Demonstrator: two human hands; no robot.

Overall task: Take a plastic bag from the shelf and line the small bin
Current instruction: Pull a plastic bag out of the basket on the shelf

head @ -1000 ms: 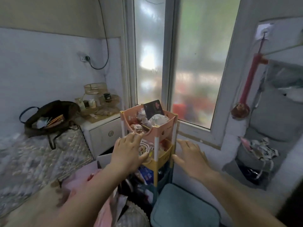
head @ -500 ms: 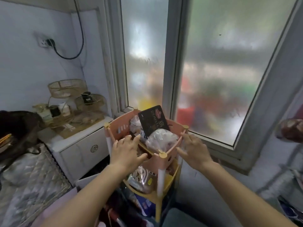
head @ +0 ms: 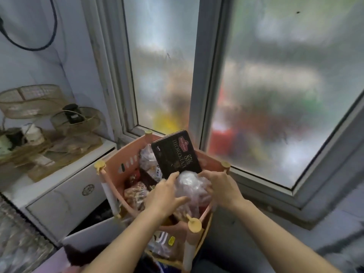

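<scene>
A tiered shelf cart stands under the window, its pink top basket (head: 126, 161) packed with snacks. In the basket's near right part lies a crumpled clear plastic bag bundle (head: 190, 187). My left hand (head: 164, 196) presses against the bundle's left side and my right hand (head: 221, 186) cups its right side, so both hold it between them. A black chocolate box (head: 176, 153) leans upright just behind the bundle. The small bin is not in view.
A white bedside cabinet (head: 59, 194) stands left of the cart, with wire baskets and small jars (head: 33, 133) on top. Frosted window panes (head: 266, 95) rise right behind the cart. Lower shelf tiers (head: 169, 241) hold more packets. A patterned bed cover (head: 15, 247) lies at bottom left.
The view has closed in on the cart. Both hands moved from the basket's rim and sides into the top basket and closed around the clear bag bundle.
</scene>
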